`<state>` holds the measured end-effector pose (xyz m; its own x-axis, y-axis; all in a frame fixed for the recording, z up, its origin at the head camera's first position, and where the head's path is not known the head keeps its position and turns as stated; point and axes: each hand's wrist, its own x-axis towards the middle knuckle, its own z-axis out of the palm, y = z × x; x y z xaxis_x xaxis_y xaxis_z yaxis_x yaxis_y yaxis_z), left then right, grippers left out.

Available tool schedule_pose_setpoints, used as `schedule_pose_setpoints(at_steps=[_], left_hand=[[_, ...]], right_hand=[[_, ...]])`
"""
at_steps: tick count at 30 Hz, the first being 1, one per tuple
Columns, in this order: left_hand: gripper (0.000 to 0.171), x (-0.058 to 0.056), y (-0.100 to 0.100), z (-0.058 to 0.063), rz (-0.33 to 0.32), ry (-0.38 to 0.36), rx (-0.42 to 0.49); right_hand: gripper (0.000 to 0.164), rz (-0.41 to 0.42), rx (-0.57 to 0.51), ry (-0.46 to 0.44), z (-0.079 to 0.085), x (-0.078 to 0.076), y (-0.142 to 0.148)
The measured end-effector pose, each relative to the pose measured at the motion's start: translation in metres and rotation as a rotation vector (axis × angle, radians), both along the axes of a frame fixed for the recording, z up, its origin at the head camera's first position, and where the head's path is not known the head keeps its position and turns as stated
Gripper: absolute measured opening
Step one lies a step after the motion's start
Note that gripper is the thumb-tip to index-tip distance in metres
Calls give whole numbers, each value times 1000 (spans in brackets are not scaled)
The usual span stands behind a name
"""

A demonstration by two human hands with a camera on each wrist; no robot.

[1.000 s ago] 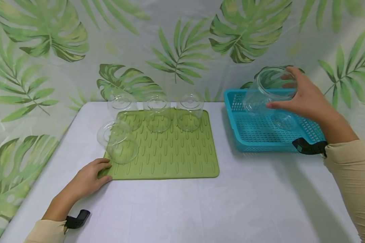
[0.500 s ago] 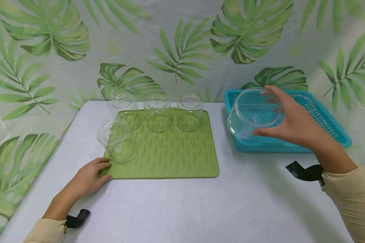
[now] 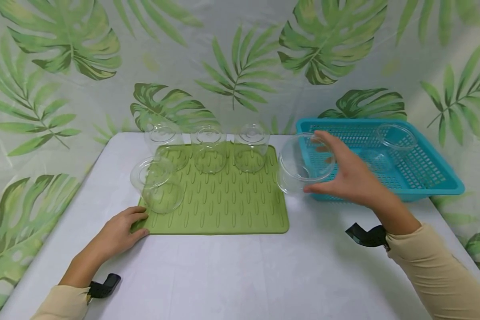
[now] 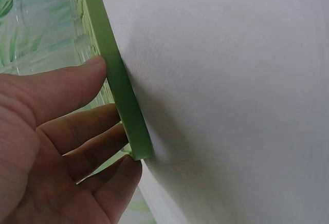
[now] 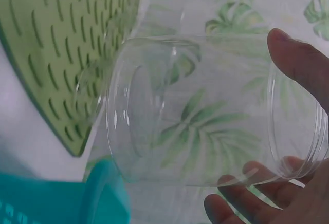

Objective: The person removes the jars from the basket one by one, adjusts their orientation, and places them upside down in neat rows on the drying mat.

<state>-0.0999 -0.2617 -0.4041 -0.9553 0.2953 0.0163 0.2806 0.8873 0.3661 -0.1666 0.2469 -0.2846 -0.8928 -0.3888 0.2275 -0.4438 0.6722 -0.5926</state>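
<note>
My right hand [image 3: 350, 175] grips a clear jar [image 5: 205, 111] near its ridged rim, thumb on one side and fingers on the other. The jar is raised and tilted, between the blue basket [image 3: 384, 196] and the green ribbed mat [image 3: 232, 209]. At the mat's near left corner, my left hand [image 3: 116, 229] rests with loosely bent fingers; in the left wrist view the thumb tip touches the mat's edge. Three clear jars [image 3: 250, 153] stand in a row along the mat's back. Another jar [image 3: 160, 191] stands near the left hand. These jars appear base-up.
One more clear jar [image 3: 396, 138] is inside the basket, at the right of the table. A white cloth [image 3: 240, 275] covers the table, and a leaf-print curtain [image 3: 232, 58] hangs behind and beside it.
My right hand has carried the jar from over the basket leftward and lower, toward the mat's right side. The left hand and the jars on the mat have stayed in place.
</note>
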Motion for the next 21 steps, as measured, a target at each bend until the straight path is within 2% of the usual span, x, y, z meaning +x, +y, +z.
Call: schedule_pose_setpoints(at_steps=[4,8,13,21], left_hand=[[43,-1,1,1,4,-13,-10],[43,0,1,0,13,-25,-13],[42,0,1,1,11,-16,-2],[43,-1,-1,-1,8,4,-5]], right_hand=[[113,22,-38,-50,-4,3,-11],[115,39,-77,-99,-16,4,-22],[114,76,-109,-99,-29,2,-31],[111,112,-166,-107,-38,-1,-44]])
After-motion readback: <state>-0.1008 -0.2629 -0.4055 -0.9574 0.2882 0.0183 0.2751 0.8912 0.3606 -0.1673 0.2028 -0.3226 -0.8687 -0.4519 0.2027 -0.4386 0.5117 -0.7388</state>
